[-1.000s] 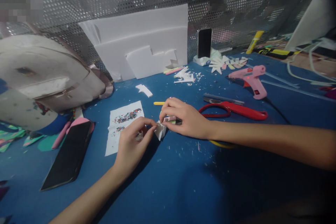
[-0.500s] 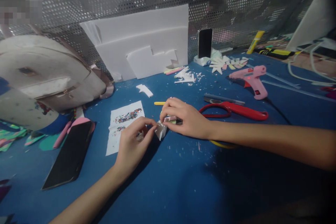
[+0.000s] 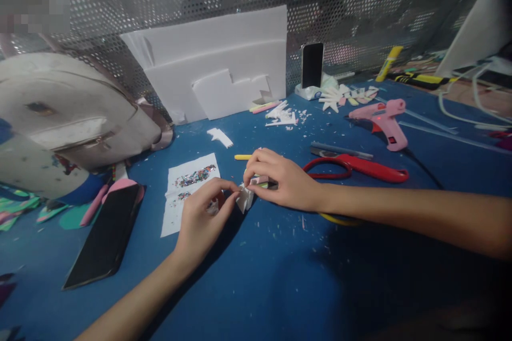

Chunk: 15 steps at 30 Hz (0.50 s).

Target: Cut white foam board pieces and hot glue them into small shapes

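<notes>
Blue table (image 3: 280, 287), perforated metal wall (image 3: 120, 5), foam boards (image 3: 224, 58)

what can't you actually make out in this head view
All in the head view:
- white piece: its shape is hidden by the fingers of the left hand and right hand.
- what the right hand pinches: covered by its own fingers.
- yellow loop: mostly under the right forearm.
- top corners: blurred out.

Readable text: none.
White sheet (image 3: 173, 221), near left: coloured specks only, no letters.
Packet (image 3: 309, 95), far: blue mark, too small to read.
Glue gun (image 3: 380, 117), right: red label, illegible.
</notes>
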Tool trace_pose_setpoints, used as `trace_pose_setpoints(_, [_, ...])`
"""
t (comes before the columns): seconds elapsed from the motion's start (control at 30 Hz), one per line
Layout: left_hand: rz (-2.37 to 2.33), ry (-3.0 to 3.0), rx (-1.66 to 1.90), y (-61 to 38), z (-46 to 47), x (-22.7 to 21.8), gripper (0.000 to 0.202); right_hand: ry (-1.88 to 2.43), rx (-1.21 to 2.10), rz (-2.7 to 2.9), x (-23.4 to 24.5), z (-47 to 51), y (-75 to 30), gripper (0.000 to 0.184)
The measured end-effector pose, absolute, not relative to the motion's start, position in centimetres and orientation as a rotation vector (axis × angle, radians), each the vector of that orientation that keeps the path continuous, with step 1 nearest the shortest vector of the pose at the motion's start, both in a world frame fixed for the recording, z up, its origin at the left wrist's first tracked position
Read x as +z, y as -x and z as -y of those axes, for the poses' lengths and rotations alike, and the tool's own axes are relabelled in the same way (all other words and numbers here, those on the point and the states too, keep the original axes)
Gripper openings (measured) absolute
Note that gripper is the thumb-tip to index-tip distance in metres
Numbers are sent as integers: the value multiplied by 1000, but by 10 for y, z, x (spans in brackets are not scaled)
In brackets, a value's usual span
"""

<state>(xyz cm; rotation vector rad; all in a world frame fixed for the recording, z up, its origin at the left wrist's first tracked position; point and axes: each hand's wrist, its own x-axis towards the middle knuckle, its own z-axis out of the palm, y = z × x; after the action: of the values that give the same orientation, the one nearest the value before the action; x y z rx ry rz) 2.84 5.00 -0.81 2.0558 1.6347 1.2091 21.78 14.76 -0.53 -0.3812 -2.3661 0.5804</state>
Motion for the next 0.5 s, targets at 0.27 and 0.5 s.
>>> trace_pose_setpoints(0.27, [-1615, -2059, 1223, -29, -49, -7, 9, 394, 600, 2376, -5, -147, -218, 6])
trace_pose_setpoints(0.5, [-1617, -2050, 1210, -29, -50, -9, 10, 384, 582, 2376, -6, -147, -217, 5])
